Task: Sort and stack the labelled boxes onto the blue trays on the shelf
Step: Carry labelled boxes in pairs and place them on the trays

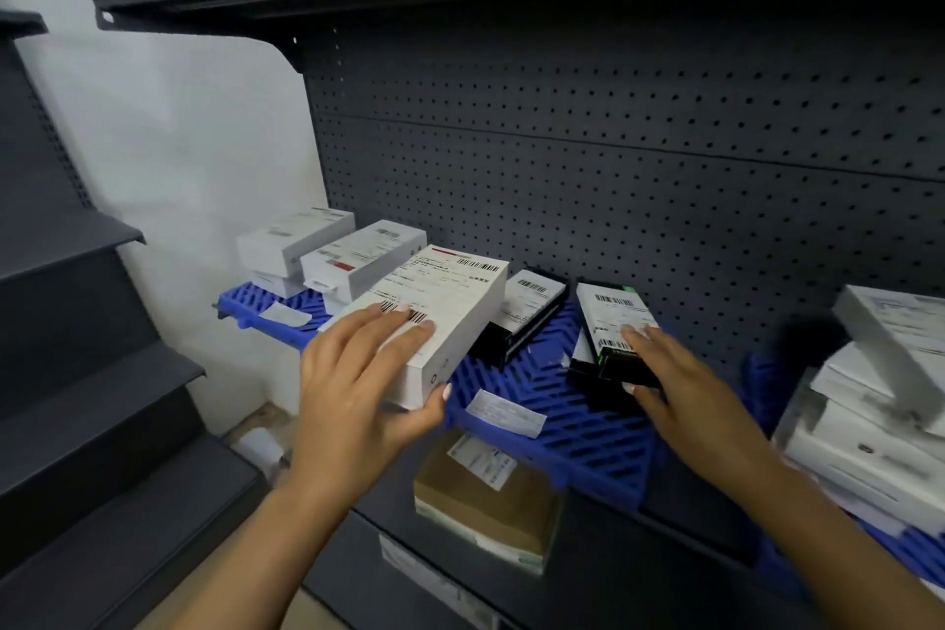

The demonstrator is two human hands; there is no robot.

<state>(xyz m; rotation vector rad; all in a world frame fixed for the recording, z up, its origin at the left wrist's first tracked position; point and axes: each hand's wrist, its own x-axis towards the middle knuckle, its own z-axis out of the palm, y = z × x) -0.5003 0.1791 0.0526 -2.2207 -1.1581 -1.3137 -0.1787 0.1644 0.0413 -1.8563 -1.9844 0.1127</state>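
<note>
blue slatted tray point(588, 430) – white boxes with black barcodes point(440, 317), black boxes with white labels point(611, 338), a brown carton point(486, 506) – dark grey dotted pegboard point(639, 159).

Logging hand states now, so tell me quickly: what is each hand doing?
Left hand: grips the large white labelled box.
Right hand: grips the black labelled box on the blue tray.

A dark pegboard point(639, 159) backs the shelving; a white wall point(169, 128) stands left.

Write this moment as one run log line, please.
left hand: holds white labelled box | right hand: grips black labelled box | both over blue plastic tray
</note>
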